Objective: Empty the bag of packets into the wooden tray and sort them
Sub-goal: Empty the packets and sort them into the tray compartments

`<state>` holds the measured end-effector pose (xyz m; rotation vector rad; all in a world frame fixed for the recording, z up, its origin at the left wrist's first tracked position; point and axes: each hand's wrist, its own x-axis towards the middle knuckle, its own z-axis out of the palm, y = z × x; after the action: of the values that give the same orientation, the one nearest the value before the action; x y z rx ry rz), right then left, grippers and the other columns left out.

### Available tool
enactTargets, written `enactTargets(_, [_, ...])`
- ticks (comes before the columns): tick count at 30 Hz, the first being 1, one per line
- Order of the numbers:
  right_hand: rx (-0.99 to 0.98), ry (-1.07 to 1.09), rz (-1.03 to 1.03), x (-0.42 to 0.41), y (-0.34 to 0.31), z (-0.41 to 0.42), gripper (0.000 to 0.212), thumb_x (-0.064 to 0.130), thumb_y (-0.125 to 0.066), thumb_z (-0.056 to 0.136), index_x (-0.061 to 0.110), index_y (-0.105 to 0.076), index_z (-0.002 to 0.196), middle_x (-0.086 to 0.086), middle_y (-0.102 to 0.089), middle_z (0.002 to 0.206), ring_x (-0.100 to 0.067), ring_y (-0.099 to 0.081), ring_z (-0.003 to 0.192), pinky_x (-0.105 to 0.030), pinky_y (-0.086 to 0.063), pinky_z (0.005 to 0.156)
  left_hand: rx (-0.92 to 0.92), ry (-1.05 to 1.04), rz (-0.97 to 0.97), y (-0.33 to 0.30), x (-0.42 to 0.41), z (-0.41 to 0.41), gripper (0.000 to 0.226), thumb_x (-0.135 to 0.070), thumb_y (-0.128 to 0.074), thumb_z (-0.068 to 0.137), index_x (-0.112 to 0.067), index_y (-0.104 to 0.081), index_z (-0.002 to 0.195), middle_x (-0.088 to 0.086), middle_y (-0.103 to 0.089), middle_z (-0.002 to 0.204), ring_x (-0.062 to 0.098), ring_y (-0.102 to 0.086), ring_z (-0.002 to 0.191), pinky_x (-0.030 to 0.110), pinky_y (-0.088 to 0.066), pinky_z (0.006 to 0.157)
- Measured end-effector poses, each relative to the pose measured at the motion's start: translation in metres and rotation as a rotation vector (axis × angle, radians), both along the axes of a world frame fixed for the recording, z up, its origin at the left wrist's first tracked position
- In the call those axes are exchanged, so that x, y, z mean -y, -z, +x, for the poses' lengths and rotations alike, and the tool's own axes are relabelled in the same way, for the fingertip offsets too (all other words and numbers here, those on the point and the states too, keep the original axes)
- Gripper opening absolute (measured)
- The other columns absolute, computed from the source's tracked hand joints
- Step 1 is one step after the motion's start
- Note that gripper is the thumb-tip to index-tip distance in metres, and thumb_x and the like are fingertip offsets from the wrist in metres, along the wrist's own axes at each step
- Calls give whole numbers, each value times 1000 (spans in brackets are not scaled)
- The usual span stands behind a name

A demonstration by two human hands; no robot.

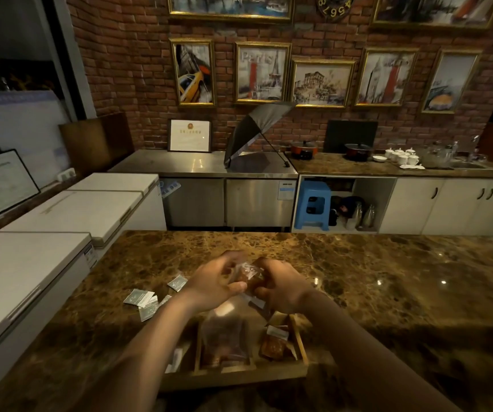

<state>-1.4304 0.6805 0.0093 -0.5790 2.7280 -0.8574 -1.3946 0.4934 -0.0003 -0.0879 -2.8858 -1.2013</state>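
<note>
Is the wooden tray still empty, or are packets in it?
Not empty: the wooden tray holds a brown packet in its right compartment, more in the middle.

You're looking at "Paris" showing on the framed Eiffel Tower print [262, 73] on the brick wall. The round wall clock [336, 5] at the top edge is showing numerals 8, 7, 6, 5, 4, cut off by the frame. Print on the framed certificate [190, 135], the fridge sticker [286, 190] and the silver packets [142, 300] is coming through too blurred to read.
</note>
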Motion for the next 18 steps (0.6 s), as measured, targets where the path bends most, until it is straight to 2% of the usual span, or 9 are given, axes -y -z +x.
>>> enactTargets(4, [-24,-61,80,8,-1,-3,54,20,-71,91,19,-47,140,-7,-55,132,-26,-55,119,-42,-51,102,-25,-33,-1,8,3,-1,51,-25,-77,87,-27,-55,133,-5,-64,119,15,-64,105,34,-57,90])
enactTargets(6, [-5,-53,27,8,2,-4,54,18,-73,90,20,-48,137,-5,-56,127,-22,-57,113,-36,-55,92,-30,-59,3,13,8,-1,45,-26,-78,85,-26,-58,126,-7,-64,113,12,-63,98,30,-57,83])
enactTargets(9, [18,-21,-43,8,8,-4,53,21,-79,85,21,-54,131,4,-53,117,-13,-55,102,-18,-48,70,-2,-86,19,19,14,3,44,-27,-79,85,-26,-58,124,-9,-64,113,10,-61,99,32,-55,85])
enactTargets(11, [26,1,-101,6,14,-4,50,25,-83,80,22,-59,125,9,-53,108,-8,-55,93,-15,-45,65,-2,-97,28,23,17,5,38,-25,-78,86,-25,-60,120,-11,-63,107,9,-60,96,35,-55,87])
enactTargets(13, [26,21,-149,5,18,-4,44,26,-83,81,23,-64,120,10,-56,104,-6,-56,89,-15,-48,66,-14,-119,49,26,19,7,33,-23,-77,87,-28,-59,114,-18,-57,95,6,-56,90,33,-52,86])
enactTargets(15, [9,43,-171,6,22,-4,36,27,-81,84,23,-67,117,12,-59,101,-7,-58,91,-19,-51,72,-11,-131,72,28,21,7,27,-23,-77,87,-30,-57,105,-25,-52,91,6,-55,90,27,-50,79])
enactTargets(18, [-25,30,-145,9,24,-5,29,31,-78,87,23,-69,114,8,-66,103,-11,-63,97,-31,-57,86,5,-133,61,29,23,5,19,-27,-79,86,-30,-62,96,-22,-62,94,6,-62,92,35,-55,85])
